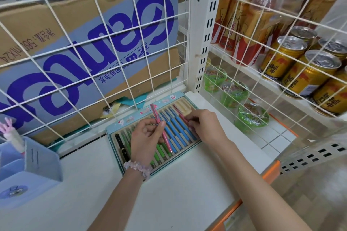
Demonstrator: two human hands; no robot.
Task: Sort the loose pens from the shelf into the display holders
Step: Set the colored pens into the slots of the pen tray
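Pink plastic marks the pen (161,129) pinched between the thumb and fingers of the left hand (145,140), held aslant above the slotted display tray (115,133), probably so it can be lined up with a free groove. Green pens (159,153) fill the middle slots, blue pens (175,129) the right, and a black pen (121,146) lies at the left end, so the sorting looks to go by colour. Over the tray's far right end, the right hand (203,127) closes its fingertips on a second pink pen (179,113), seemingly seating it beside the blue ones. No loose pens show on the white shelf (169,193).

Readable writing is scant: the cardboard carton (84,43) behind the wire grid (129,73) carries large blue letters upside down, plus what looks like "560mlX24". Gold cans (308,75) bear Chinese characters too small to read surely.
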